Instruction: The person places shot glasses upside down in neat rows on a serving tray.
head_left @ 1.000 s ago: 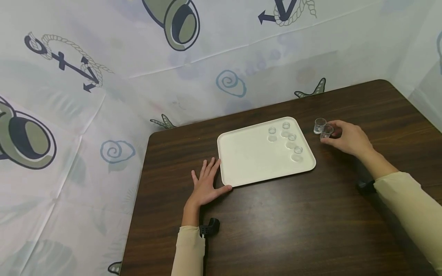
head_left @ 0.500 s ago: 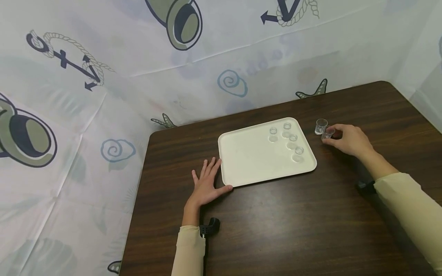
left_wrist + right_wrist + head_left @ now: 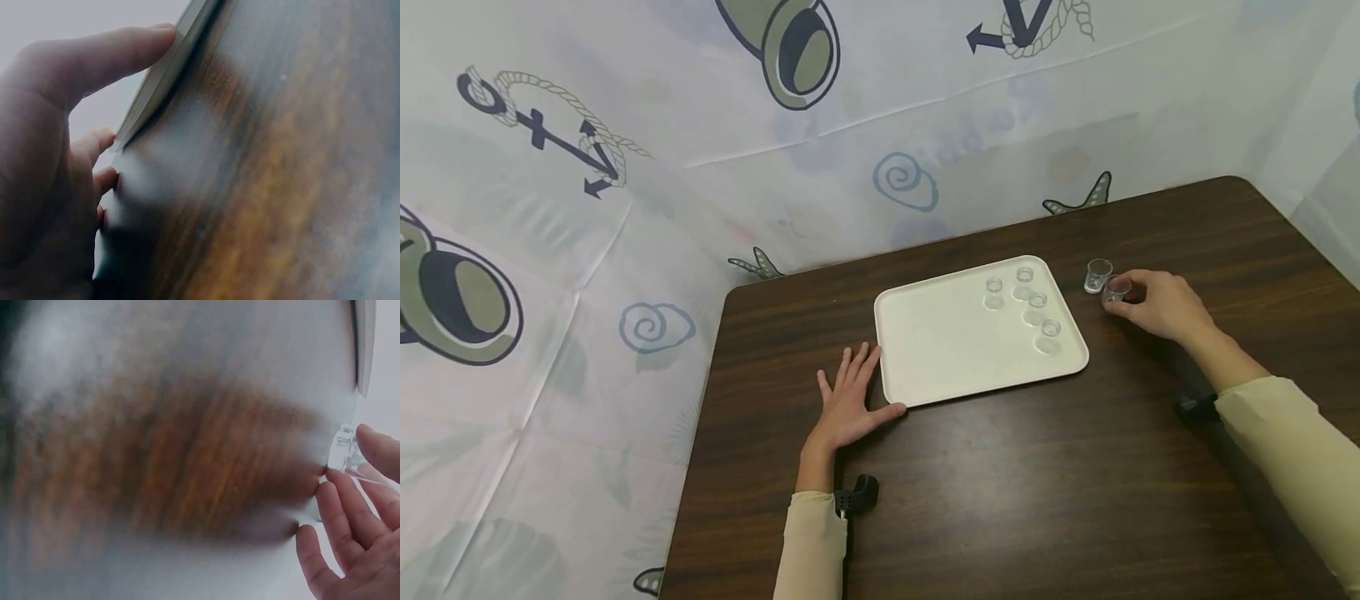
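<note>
Spread out on the table, my left hand (image 3: 846, 408) touches the near left corner of a cream tray (image 3: 940, 342) with thumb and fingertips. The left wrist view shows the thumb (image 3: 125, 56) lying against the tray's rim (image 3: 164, 72). To the right of the tray, my right hand (image 3: 1165, 307) pinches a small clear shot glass (image 3: 1117, 289) between thumb and fingers; in the right wrist view its thick base (image 3: 340, 450) shows at the tabletop. Just behind and left of it stands another shot glass (image 3: 1098, 275). Several more clear glasses, one of them (image 3: 1050, 335) nearest me, stand on the tray's right half.
The dark wood-grain table (image 3: 1000, 492) has rounded corners and meets a patterned cloth backdrop (image 3: 820, 175) at the back and left. A black wrist strap device (image 3: 857, 493) sits on my left forearm, and another (image 3: 1197, 407) on the right.
My right hand and the shot glass it pinches have shifted very slightly right, opening a little more space from the other glass. The left hand and tray have stayed put.
</note>
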A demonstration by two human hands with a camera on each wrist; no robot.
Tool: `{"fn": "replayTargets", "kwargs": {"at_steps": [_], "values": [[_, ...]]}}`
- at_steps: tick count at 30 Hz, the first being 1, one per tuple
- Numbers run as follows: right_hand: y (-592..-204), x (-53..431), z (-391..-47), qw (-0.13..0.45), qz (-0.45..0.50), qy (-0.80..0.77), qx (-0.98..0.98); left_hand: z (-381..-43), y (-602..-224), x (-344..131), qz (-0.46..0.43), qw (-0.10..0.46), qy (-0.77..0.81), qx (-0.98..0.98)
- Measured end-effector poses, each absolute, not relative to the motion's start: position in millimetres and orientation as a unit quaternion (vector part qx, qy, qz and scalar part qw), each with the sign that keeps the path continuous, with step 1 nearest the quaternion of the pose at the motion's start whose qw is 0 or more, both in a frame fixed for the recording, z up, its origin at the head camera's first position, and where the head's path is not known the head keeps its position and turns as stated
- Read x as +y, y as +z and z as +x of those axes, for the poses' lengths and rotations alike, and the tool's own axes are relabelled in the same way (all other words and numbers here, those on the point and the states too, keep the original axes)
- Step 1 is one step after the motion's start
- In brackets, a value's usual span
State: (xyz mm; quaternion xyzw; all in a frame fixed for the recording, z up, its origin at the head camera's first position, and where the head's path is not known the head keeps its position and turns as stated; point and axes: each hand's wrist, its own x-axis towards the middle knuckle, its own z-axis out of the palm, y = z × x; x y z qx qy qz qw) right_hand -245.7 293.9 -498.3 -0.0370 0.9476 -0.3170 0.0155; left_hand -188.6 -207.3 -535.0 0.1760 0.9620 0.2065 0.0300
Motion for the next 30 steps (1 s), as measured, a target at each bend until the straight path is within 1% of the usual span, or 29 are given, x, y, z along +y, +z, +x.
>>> {"fn": "replayTargets", "kwargs": {"at_steps": [10,21,30], "values": [[-495.8,301.9,-242.7,-0.005,-0.017,-0.33,0.944,-187.8,-535.8,-207.7,0.174,0.035,0.207,0.962],[-486.0,301.7,-243.4,-0.061,-0.012,-0.349,0.935,-189.6,-535.6,-207.4,0.175,0.032,0.207,0.962],[-467.0,284.7,-244.0,-0.065,-0.03,-0.351,0.934,-190.3,-535.9,-207.2,0.172,0.036,0.209,0.962]]}}
